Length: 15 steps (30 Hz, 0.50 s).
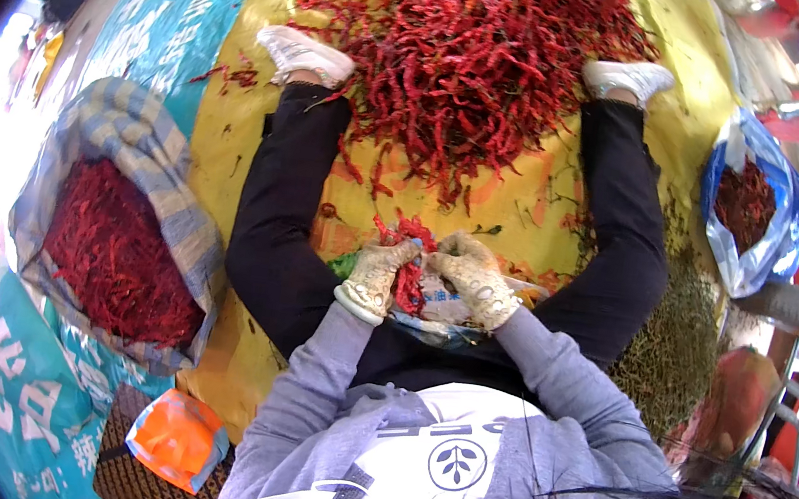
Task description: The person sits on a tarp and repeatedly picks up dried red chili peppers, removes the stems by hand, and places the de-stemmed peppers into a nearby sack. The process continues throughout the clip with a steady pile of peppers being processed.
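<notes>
A large heap of dried red chili peppers (468, 69) lies on a yellow printed sheet (242, 350) between my outstretched legs. My left hand (383, 266), in a pale patterned glove, is closed around a small bunch of red chilies (410, 285) above my lap. Close at its right, my right hand (472, 270), gloved alike, has its fingers bent near the tops of the bunch; whether it pinches a stem cannot be told. Below both hands a whitish plastic bag (441, 304) with printing rests in my lap.
At left stands a checked woven sack (137, 113) holding red chilies (118, 258). At right are a blue-white plastic bag (790, 218) with dark red chilies and a pile of greenish-brown stems (671, 346). An orange packet (177, 440) lies lower left, near a wheel-free mat edge (120, 470).
</notes>
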### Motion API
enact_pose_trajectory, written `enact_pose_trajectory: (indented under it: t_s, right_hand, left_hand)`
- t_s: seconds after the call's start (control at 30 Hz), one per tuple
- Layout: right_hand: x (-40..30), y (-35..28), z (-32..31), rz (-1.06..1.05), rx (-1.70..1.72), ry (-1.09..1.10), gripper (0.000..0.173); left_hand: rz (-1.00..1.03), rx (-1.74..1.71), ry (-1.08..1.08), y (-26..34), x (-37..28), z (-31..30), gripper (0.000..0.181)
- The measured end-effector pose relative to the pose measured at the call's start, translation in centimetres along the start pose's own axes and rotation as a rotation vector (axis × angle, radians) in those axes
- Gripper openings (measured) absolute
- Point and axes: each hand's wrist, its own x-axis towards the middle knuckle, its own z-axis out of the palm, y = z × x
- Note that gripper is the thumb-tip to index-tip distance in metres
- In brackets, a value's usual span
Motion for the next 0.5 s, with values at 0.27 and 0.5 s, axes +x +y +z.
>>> enact_pose_trajectory:
  t_s: [0.27, 0.5]
  right_hand:
    - [-1.0, 0.3, -2.1, -0.120, -0.075, 0.002, 0.017]
    - [-4.2, -4.0, -0.3, -0.313, -0.457, -0.112, 0.018]
  left_hand:
    - [1.180, 1.040, 1.033, 23.1, -19.9, -13.2, 0.036]
    - [1.158, 1.743, 1.014, 26.8, -19.2, -15.1, 0.045]
